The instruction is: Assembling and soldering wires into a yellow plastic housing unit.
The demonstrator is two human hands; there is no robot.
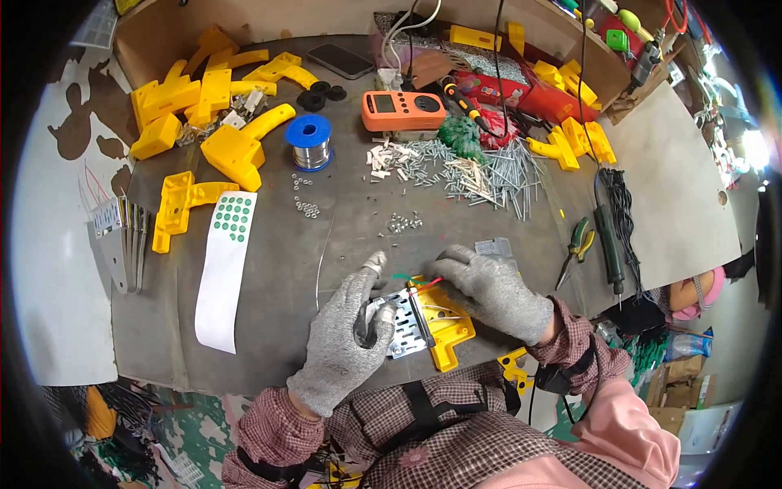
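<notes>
Both of my hands wear grey gloves and work close to the near edge of the table. Between the thumb and fingers of my left hand [346, 342] is the left side of a slotted metal plate [403, 332]. The plate lies against a yellow plastic housing [453, 332], whose upper part my right hand partly covers. My right hand [497, 295] has its fingers closed at the end of a red wire [428, 285]; the fingertips are partly hidden. A short green wire [401, 276] sticks out between the hands.
Beyond my hands lie loose nuts [405, 222], a heap of screws [489, 175], a solder spool [309, 145] and an orange meter [403, 110]. Pliers [577, 251] and a soldering iron [608, 244] are on the right. Left are a sticker strip [221, 281], metal plates [122, 240] and yellow housings [236, 155].
</notes>
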